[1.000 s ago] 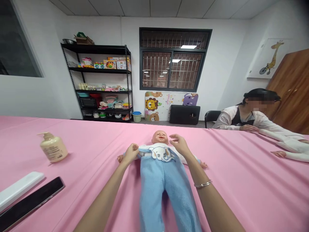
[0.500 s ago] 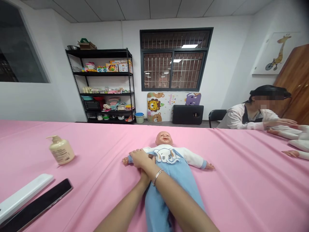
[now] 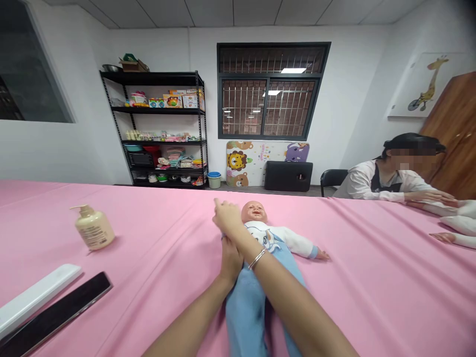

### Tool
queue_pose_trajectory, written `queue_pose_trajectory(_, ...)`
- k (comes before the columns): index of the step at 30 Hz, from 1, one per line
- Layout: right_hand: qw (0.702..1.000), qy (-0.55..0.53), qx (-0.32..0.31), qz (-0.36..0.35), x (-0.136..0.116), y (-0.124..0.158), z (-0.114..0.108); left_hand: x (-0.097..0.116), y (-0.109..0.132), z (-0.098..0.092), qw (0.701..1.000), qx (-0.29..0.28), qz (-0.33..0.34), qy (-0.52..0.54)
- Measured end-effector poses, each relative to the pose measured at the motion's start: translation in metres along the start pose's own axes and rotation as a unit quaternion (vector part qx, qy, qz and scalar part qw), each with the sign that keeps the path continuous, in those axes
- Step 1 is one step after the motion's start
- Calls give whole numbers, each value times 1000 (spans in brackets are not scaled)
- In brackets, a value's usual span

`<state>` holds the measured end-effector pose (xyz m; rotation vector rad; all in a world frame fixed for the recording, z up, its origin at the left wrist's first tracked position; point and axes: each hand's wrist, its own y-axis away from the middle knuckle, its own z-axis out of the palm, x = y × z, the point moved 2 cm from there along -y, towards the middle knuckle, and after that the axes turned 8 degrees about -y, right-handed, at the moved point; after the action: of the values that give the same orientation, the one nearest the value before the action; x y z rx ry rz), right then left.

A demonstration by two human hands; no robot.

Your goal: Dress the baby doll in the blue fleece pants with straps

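The doll (image 3: 274, 243) is lying head toward the tabletop's (image 3: 372, 277) far edge. The right hand (image 3: 227, 218) is overlapping the left hand (image 3: 231, 259); gripping or not, I cannot tell. Crossing so, they could be tugging it askew.

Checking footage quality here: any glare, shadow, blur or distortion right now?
Head view: soft, even light on the doll; bright patches glaring in the window; a faint shadow beside the pump bottle; the top-right corner darkened; the other person's face pixelated; edges look stretched.
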<state>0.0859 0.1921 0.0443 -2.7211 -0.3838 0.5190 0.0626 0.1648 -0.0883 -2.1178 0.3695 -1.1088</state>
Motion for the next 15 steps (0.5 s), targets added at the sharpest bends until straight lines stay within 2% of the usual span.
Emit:
queue_pose_trajectory(2, 997, 10, 29, 75, 21, -10, -23, 6, -2, -3, 1000, 18, 24, 1)
queue_pose_trajectory(3, 996, -7, 19, 87, 31, -9, -30, 8, -3, -5, 999, 29, 33, 1)
queue_pose_trajectory(5, 993, -85, -66, 43, 46, -2, -35, 12, -8, -9, 998, 42, 41, 9)
queue_pose_trajectory(7, 972, -163, -168, -29, 53, 9, -36, 14, -15, -13, 999, 29, 33, 22)
queue_pose_trajectory(8, 965, -171, -194, -46, 54, 15, -37, 14, -19, -15, 999, 17, 27, 27)
queue_pose_trajectory(12, 982, -48, -182, -14, 56, 26, -45, 19, -36, -21, 998, -58, 32, 19)
queue_pose_trajectory(15, 979, -65, -193, -22, 57, 30, -46, 25, -46, -26, 994, -110, 22, 15)
